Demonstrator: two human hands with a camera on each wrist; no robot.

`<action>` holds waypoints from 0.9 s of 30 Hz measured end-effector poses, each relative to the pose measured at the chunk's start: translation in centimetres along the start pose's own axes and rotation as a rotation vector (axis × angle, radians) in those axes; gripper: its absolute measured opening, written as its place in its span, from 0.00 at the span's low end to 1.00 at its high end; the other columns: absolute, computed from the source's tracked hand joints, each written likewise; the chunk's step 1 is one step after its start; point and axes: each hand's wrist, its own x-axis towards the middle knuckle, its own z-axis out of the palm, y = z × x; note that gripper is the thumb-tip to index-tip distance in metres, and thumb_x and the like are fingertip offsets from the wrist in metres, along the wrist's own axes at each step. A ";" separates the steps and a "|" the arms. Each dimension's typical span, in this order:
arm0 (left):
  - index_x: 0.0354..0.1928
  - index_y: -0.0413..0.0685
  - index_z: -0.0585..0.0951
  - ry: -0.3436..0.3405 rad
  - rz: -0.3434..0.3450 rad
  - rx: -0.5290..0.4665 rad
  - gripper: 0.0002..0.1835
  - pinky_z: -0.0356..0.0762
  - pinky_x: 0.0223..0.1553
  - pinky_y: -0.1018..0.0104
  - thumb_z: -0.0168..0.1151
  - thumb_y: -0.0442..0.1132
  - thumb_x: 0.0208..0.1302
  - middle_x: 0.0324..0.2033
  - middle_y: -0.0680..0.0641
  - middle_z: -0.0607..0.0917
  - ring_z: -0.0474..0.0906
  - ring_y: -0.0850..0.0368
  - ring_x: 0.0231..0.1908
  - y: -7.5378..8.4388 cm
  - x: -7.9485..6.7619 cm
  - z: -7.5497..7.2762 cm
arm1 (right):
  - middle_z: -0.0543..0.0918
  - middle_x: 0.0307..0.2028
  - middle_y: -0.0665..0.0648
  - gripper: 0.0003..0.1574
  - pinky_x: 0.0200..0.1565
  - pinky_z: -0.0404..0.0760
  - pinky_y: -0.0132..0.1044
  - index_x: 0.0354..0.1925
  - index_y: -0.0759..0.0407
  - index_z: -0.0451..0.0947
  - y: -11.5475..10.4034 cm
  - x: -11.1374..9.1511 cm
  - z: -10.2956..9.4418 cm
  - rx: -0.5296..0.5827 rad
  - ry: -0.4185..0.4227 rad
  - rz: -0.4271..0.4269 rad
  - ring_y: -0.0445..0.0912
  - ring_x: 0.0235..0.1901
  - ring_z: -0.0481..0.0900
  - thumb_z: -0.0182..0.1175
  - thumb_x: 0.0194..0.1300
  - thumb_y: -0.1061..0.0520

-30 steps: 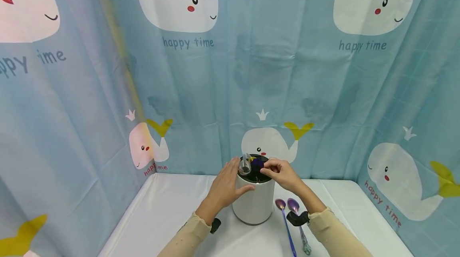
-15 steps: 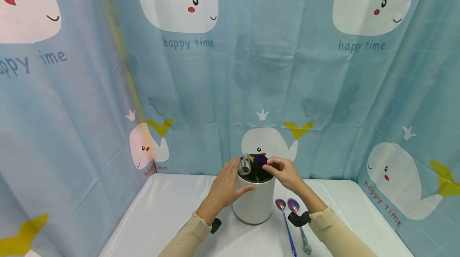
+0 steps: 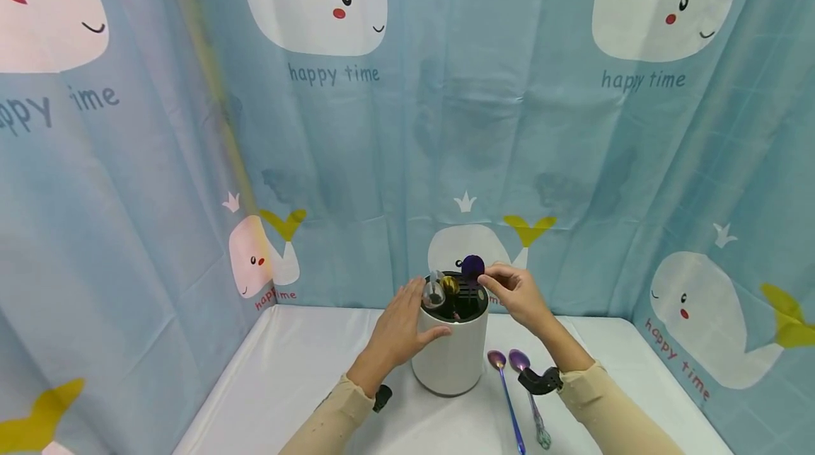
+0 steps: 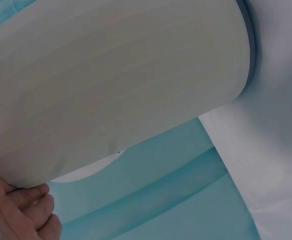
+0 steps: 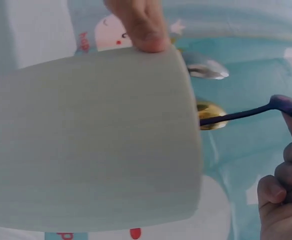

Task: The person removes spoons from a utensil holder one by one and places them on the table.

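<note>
A white cylindrical utensil holder (image 3: 449, 359) with a dark inside stands upright on the table. My left hand (image 3: 396, 327) holds its upper left side, thumb across the front and fingers along the far side near the rim. My right hand (image 3: 517, 292) pinches a dark purple-blue spoon (image 3: 472, 267) by its bowl, above the holder's right rim. In the right wrist view this spoon's thin handle (image 5: 241, 114) still runs down into the holder; its lower end is hidden. A silver spoon (image 3: 434, 294) and a gold spoon (image 3: 450, 285) stand bowl-up inside.
Two spoons lie on the white tablecloth (image 3: 255, 384) right of the holder: a long-handled iridescent spoon (image 3: 507, 391) and a purple one (image 3: 518, 360) with an ornate handle, partly under my right wrist strap. Blue whale-print curtains (image 3: 407, 144) enclose the table.
My right hand has risen and shifted right, drawing the dark spoon's bowl up above the rim. The gold spoon now shows more fully. My left hand and the holder have stayed in place.
</note>
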 end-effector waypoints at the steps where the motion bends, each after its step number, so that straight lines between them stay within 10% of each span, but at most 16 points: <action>1: 0.86 0.42 0.53 -0.001 -0.001 -0.001 0.63 0.52 0.84 0.48 0.55 0.81 0.66 0.84 0.42 0.58 0.53 0.44 0.84 0.0 0.0 0.0 | 0.79 0.33 0.63 0.06 0.29 0.76 0.32 0.43 0.68 0.87 -0.2 0.0 -0.1 0.007 0.007 -0.001 0.43 0.29 0.73 0.63 0.76 0.68; 10: 0.87 0.43 0.52 -0.010 -0.012 -0.011 0.64 0.51 0.85 0.49 0.56 0.81 0.66 0.85 0.43 0.57 0.52 0.44 0.84 0.1 0.0 -0.1 | 0.83 0.35 0.46 0.05 0.32 0.77 0.26 0.43 0.74 0.85 -2.0 0.3 -0.8 0.068 0.078 -0.052 0.37 0.32 0.75 0.62 0.75 0.73; 27: 0.86 0.42 0.52 -0.008 -0.007 -0.010 0.63 0.50 0.85 0.49 0.56 0.81 0.66 0.85 0.42 0.57 0.51 0.44 0.84 0.2 -0.1 -0.3 | 0.82 0.34 0.50 0.04 0.37 0.81 0.25 0.42 0.82 0.82 -4.4 1.0 -2.6 0.196 0.236 -0.159 0.39 0.34 0.77 0.60 0.72 0.79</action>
